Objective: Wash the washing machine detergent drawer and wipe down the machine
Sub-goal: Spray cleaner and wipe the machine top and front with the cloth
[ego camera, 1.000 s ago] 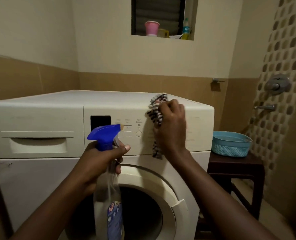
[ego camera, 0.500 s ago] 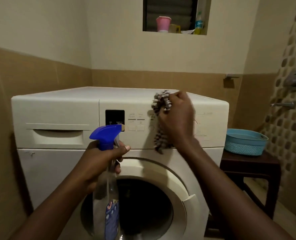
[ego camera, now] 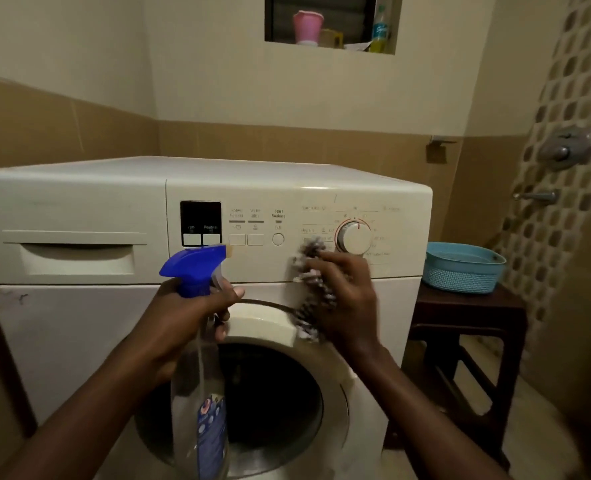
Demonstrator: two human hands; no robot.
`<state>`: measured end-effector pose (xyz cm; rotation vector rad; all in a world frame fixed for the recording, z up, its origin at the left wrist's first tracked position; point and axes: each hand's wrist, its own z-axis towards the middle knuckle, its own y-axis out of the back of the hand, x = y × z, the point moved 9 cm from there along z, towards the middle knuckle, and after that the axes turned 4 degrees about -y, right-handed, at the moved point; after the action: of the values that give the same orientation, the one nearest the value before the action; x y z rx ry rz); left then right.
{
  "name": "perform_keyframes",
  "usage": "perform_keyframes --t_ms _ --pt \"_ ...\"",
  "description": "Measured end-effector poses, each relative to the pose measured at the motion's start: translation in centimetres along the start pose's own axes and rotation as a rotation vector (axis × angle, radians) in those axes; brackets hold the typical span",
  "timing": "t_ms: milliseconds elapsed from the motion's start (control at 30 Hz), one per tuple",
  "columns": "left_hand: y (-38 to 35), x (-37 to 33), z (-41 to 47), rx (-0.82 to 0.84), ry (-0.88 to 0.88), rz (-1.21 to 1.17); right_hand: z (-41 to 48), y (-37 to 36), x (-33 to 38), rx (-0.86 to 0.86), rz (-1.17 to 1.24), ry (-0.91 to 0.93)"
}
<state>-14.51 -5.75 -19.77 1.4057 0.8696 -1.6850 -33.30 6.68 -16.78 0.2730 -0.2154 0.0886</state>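
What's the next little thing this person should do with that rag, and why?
Probably sweep the cloth rightward over the dial and its printed labels. The right hand grips the cloth low on the panel, just left of the dial, while the left hand only holds the spray bottle upright.

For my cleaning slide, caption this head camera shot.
Right hand wipes the washing machine panel with a cloth; left hand holds a spray bottle.
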Motion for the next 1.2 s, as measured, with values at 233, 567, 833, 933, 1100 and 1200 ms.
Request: perform_keyframes --t_ms 233,567,833,933,1100,1200 --pt "0.6 0.9 -0.3 0.007 0.000 0.017 -4.2 3.9 -6.7 -0.425 0.041 -0.652" --pt "-1.2 1.9 0.3 0.027 0.025 0.038 0.9 -1.8 3.3 0.017 -0.067 0.139" --pt "-0.8 2.3 -0.4 -0.004 0.032 0.003 9.8 -1.7 6.6 -0.137 -0.055 0.190" --pt "0.3 2.1 -1.0 -0.012 0.012 0.001 8.5 -4.4 9.7 -0.046 -0.026 0.298" --pt "2.2 1.0 -1.8 0.014 -0.047 0.053 5.9 -7.6 12.9 0.153 -0.046 0.642" --pt "2.6 0.5 -1.9 0.016 -0.079 0.052 4.7 -8.1 13.1 0.215 -0.062 0.638"
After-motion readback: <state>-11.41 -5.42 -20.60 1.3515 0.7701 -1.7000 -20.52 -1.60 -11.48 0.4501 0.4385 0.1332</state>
